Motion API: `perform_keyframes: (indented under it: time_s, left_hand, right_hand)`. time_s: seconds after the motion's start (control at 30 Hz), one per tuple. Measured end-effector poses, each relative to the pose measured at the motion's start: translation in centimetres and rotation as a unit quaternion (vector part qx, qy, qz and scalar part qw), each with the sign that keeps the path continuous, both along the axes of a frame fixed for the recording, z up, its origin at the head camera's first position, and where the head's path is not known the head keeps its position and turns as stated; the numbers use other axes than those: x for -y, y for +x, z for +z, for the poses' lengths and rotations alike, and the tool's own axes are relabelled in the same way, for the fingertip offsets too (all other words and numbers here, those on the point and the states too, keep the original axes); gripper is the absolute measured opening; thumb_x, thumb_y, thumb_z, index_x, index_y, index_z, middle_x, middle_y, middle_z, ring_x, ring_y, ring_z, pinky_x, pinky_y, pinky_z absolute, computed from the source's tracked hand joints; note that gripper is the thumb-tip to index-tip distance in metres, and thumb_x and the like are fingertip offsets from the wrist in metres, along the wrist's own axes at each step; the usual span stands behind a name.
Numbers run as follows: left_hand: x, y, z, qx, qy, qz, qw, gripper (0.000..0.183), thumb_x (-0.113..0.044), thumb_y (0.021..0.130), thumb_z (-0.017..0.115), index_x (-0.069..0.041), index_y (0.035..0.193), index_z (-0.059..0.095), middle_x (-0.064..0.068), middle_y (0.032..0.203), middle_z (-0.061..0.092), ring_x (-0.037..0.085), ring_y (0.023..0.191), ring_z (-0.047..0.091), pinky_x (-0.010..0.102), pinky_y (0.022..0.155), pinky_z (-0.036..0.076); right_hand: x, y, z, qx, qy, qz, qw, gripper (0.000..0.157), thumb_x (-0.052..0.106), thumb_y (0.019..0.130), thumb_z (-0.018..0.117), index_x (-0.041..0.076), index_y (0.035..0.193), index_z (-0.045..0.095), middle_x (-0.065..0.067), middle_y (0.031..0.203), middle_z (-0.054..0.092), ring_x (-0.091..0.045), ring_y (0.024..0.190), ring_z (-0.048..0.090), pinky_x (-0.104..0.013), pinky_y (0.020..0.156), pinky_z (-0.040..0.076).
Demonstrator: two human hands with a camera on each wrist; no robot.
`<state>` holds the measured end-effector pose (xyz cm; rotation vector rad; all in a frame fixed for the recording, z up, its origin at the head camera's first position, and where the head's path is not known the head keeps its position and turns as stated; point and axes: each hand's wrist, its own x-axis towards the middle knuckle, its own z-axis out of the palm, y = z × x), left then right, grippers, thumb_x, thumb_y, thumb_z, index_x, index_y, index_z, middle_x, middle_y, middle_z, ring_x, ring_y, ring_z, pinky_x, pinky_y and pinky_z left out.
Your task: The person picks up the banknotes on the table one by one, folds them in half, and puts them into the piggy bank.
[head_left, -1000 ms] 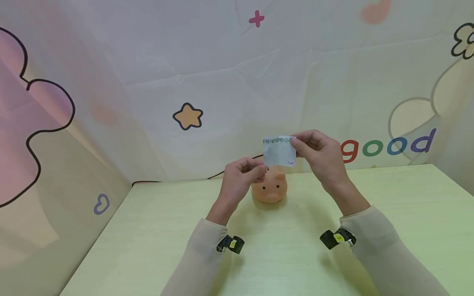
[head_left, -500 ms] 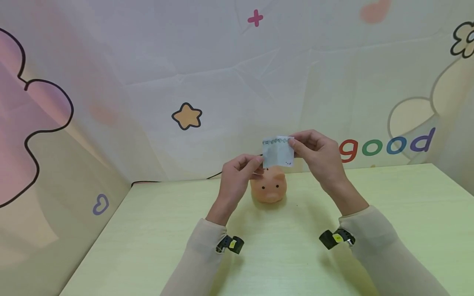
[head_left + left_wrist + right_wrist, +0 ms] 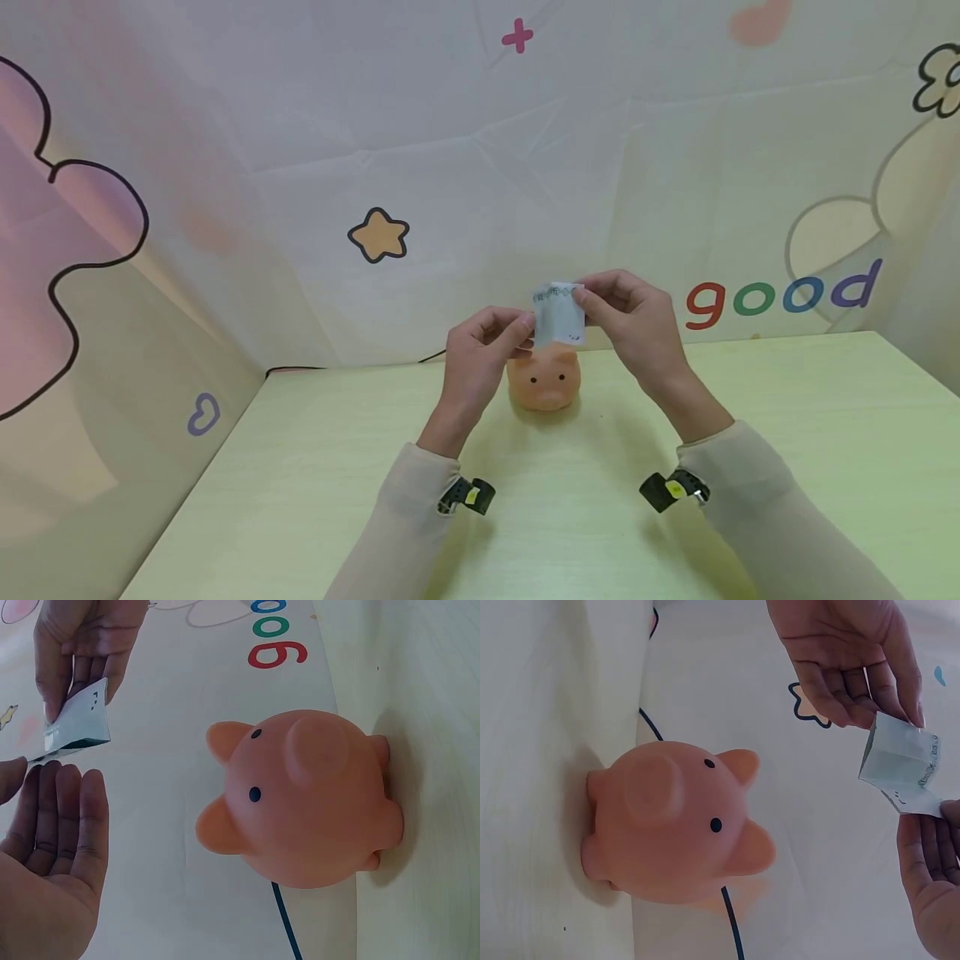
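A small pale blue-green banknote (image 3: 558,321), creased and bent in the middle, is held up over the piggy bank. My left hand (image 3: 480,354) pinches its left edge between thumb and fingers. At its upper right corner, my right hand (image 3: 637,325) pinches it the same way. Dark printing runs along the top edge in the head view. The left wrist view shows the note (image 3: 81,724) bent into a V between both hands. An orange pig-shaped piggy bank (image 3: 545,387) stands upright on the table below, facing me; the note overlaps its top in the head view.
The pale yellow-green table (image 3: 360,467) ends at a light printed backdrop (image 3: 450,167) just behind the piggy bank. Each wrist carries a black strapped camera, the left one (image 3: 476,496) and the right one (image 3: 660,492).
My right hand has moved left and slightly down, closer to the left hand. The banknote now looks narrower and more bent. My left hand has shifted up slightly along its edge.
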<state>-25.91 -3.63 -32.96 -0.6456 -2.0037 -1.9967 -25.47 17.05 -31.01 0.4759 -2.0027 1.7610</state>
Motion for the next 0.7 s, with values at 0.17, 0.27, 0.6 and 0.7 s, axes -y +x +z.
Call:
perform_keyframes:
  time_s: [0.17, 0.27, 0.6, 0.7]
  left_hand:
    - [0.0, 0.0, -0.1, -0.005, -0.008, -0.007, 0.9999, 0.02, -0.015, 0.103, 0.073, 0.002, 0.112, 0.075, 0.008, 0.1, 0.075, 0.017, 0.087, 0.071, 0.033, 0.082, 0.064]
    - [0.0, 0.0, -0.2, -0.007, -0.001, -0.016, 0.9998, 0.019, -0.014, 0.103, 0.073, 0.003, 0.111, 0.076, 0.008, 0.098, 0.076, 0.018, 0.086, 0.071, 0.034, 0.081, 0.064]
    - [-0.1, 0.0, -0.3, -0.008, -0.003, -0.019, 0.9998, 0.018, -0.009, 0.101, 0.074, 0.003, 0.115, 0.075, 0.007, 0.102, 0.075, 0.016, 0.087, 0.071, 0.04, 0.084, 0.065]
    - [-0.2, -0.1, -0.3, -0.012, -0.004, -0.006, 0.9999, 0.021, -0.007, 0.1, 0.075, 0.002, 0.119, 0.072, 0.009, 0.108, 0.073, 0.016, 0.089, 0.069, 0.04, 0.082, 0.065]
  right_hand:
    - [0.4, 0.1, -0.1, -0.007, 0.003, 0.008, 1.0, 0.021, 0.007, 0.103, 0.07, -0.009, 0.117, 0.069, -0.013, 0.106, 0.072, -0.016, 0.089, 0.07, -0.025, 0.082, 0.062]
    - [0.6, 0.1, -0.3, -0.009, 0.008, 0.015, 1.0, 0.02, 0.007, 0.103, 0.07, -0.008, 0.117, 0.07, -0.014, 0.106, 0.071, -0.017, 0.089, 0.069, -0.025, 0.082, 0.063]
    - [1.3, 0.3, -0.5, -0.005, 0.025, 0.021, 0.999, 0.02, 0.01, 0.103, 0.071, -0.006, 0.116, 0.071, -0.016, 0.109, 0.073, -0.017, 0.093, 0.071, -0.026, 0.082, 0.063]
    - [1.4, 0.4, -0.5, -0.002, 0.029, 0.026, 0.999, 0.02, 0.01, 0.104, 0.071, -0.005, 0.117, 0.071, -0.016, 0.109, 0.072, -0.018, 0.093, 0.071, -0.026, 0.083, 0.063]
